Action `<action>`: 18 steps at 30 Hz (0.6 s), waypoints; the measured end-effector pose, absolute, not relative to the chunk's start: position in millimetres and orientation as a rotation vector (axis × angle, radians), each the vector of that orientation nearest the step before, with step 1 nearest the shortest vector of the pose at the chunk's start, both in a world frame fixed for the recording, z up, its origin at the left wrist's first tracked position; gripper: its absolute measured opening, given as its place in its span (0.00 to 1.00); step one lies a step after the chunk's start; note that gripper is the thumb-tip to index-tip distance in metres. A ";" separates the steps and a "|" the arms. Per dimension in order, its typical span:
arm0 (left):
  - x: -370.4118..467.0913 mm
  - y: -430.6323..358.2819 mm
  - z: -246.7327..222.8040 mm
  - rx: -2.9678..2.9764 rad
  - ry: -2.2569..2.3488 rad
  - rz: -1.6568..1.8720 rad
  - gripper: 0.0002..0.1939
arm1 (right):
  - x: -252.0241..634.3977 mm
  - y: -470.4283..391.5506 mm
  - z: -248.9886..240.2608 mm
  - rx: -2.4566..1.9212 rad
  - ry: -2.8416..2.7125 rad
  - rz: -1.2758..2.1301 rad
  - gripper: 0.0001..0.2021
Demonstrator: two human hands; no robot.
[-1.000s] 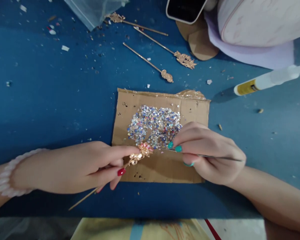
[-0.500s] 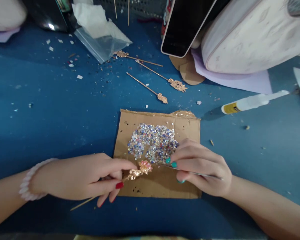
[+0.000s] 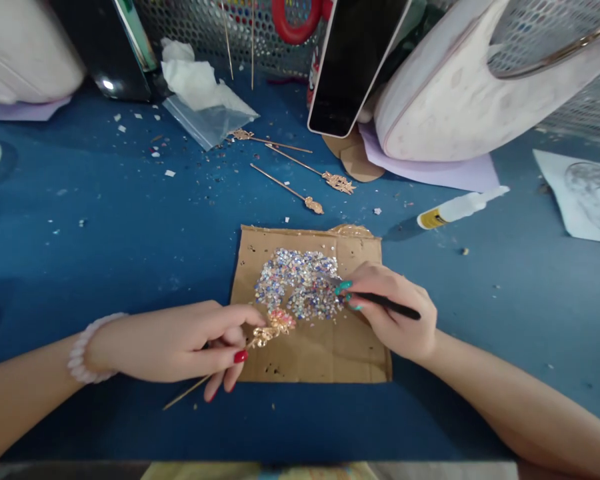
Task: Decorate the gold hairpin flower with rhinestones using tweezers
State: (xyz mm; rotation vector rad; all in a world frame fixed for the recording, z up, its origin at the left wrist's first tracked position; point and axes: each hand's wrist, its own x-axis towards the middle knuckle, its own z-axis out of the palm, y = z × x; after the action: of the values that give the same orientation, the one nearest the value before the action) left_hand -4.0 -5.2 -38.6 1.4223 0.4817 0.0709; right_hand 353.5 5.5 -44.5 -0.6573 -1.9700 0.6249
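Observation:
Between the thumb and fingers of my left hand is a gold hairpin with a pink, stone-set flower at its head. Its thin stem comes out below the hand toward the lower left. My right hand is closed around dark tweezers, whose tips reach into the right side of a spread of small glittering rhinestones. These stones lie on a piece of brown cardboard. Whether the tips grip a stone is too small to tell. The hairpin's head hangs over the cardboard, just below the stones.
Several gold hairpins lie beyond the cardboard, near a plastic bag with white tissue. A glue bottle lies at right. Behind stand a phone and a white bag-shaped object. A printed paper is at far right.
My right hand has moved up from the cardboard's bare lower part, and the tweezers have turned so their tips are among the rhinestones. My left hand still holds the hairpin. The camera view has shifted.

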 end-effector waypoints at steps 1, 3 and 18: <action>-3.4 -5.3 -38.0 1.403 0.492 0.066 0.18 | 352.6 4.8 -44.9 -0.697 -1.951 0.616 0.05; -2.2 -5.0 -36.6 1.360 0.504 0.051 0.19 | 351.1 3.4 -45.5 -0.798 -1.943 0.605 0.10; 1.8 0.6 -35.8 1.089 0.426 -0.002 0.19 | 354.7 7.0 -50.8 -0.705 -2.107 0.559 0.13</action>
State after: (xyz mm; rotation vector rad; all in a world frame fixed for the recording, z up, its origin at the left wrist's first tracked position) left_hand 1.8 0.6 -35.8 1.0886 0.4255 -0.0022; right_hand 354.7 7.0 -50.8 -0.7052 -2.1068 0.5589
